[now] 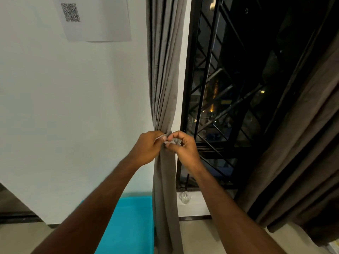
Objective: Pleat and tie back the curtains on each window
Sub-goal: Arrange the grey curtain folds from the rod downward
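Note:
A grey curtain [165, 70] hangs gathered into narrow pleats at the left side of a dark window [229, 88]. Around its waist runs a pale tie-back band [169, 143], mostly hidden by my fingers. My left hand [146, 149] pinches one end of the band against the curtain's left side. My right hand [183, 148] pinches the other end just to the right, fingertips of both hands almost touching. A second, darker curtain [297, 143] hangs loose at the window's right side.
Black metal grille bars [207, 74] cover the window. A sheet of paper with a printed code [91, 17] is stuck on the white wall. A teal surface [128, 226] lies below left of the curtain. A small clear hook [185, 197] sits under the sill.

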`<action>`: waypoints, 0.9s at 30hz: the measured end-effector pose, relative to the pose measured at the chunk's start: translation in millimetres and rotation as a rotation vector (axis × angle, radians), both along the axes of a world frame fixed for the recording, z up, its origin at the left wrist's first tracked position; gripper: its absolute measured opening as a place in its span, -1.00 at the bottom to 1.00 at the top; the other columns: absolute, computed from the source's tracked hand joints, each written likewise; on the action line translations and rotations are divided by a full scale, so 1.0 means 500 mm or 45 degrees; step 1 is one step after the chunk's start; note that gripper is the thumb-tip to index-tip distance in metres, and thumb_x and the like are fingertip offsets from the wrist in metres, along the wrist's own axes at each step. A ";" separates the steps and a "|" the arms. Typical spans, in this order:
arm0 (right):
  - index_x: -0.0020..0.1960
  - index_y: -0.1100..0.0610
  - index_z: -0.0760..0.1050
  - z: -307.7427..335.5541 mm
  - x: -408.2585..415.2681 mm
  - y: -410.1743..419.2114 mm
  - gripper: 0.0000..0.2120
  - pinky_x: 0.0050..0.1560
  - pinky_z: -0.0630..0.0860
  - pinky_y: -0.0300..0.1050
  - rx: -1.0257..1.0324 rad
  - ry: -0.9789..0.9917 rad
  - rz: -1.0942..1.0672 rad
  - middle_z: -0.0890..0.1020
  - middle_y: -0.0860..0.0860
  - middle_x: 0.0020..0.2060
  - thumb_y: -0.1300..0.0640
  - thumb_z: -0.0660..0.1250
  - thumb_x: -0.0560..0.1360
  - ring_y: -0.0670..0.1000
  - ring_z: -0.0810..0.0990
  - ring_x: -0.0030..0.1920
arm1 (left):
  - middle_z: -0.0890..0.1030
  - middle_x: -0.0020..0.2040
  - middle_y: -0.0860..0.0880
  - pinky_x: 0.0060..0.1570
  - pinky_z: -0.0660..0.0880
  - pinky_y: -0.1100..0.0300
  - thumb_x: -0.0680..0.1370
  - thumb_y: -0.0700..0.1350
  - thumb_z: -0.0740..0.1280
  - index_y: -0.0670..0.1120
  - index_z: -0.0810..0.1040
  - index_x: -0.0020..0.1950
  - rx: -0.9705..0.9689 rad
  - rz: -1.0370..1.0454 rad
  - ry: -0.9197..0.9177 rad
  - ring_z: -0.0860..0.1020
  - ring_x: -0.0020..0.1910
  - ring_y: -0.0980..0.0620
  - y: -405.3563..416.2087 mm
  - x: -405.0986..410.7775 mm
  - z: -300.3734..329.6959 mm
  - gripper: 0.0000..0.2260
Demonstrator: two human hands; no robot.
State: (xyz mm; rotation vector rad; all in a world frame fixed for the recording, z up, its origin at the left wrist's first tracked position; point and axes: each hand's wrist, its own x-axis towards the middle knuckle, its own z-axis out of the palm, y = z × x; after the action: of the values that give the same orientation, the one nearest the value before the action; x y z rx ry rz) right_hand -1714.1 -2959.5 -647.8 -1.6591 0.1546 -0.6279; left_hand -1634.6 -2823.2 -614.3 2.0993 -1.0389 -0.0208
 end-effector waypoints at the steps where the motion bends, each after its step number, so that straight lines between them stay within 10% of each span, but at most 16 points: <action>1: -0.11 0.09 0.63 0.011 0.000 -0.003 -0.80 -0.09 0.63 -0.09 0.015 -0.038 0.014 0.67 0.05 -0.17 0.39 0.45 0.48 -0.02 0.66 -0.13 | 0.68 -0.01 -0.08 0.08 0.56 0.13 0.69 -0.05 0.20 -0.13 0.63 0.12 -0.019 -0.039 0.047 0.60 -0.06 0.02 0.001 -0.001 -0.002 -0.75; 10: 0.19 0.08 0.42 0.043 -0.018 -0.005 -0.66 0.07 0.59 -0.05 0.023 -0.193 0.190 0.71 0.05 0.00 0.38 0.36 0.51 0.01 0.68 0.10 | 0.61 0.25 -0.04 0.36 0.46 0.08 0.67 -0.04 0.20 -0.14 0.58 0.31 -0.108 -0.106 -0.136 0.55 0.23 0.05 0.014 0.005 -0.042 -0.69; 18: 0.28 0.09 0.53 0.007 0.004 -0.013 -0.62 0.11 0.27 -0.16 -1.298 -0.290 -0.259 0.65 -0.01 0.14 0.26 0.42 0.48 0.00 0.55 0.20 | 0.65 0.08 -0.14 0.17 0.55 -0.06 0.68 0.07 0.10 -0.18 0.58 0.20 -0.060 0.116 -0.101 0.61 0.06 -0.11 0.006 -0.017 -0.029 -0.60; 27: 0.12 0.06 0.60 0.038 0.025 -0.015 -0.74 0.00 0.28 -0.05 -1.657 -0.152 -0.339 0.65 -0.02 -0.02 0.04 0.29 0.48 0.03 0.53 0.01 | 0.67 0.04 -0.15 0.06 0.49 0.13 0.59 -0.09 0.35 -0.16 0.61 0.19 0.426 -0.005 -0.441 0.63 0.02 -0.15 0.014 0.003 0.016 -0.78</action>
State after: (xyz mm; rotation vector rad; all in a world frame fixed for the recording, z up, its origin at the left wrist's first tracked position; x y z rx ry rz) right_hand -1701.8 -2966.9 -628.8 -2.8573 -0.1788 -1.1545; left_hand -1633.0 -2816.2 -606.1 2.4621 -1.3167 0.1855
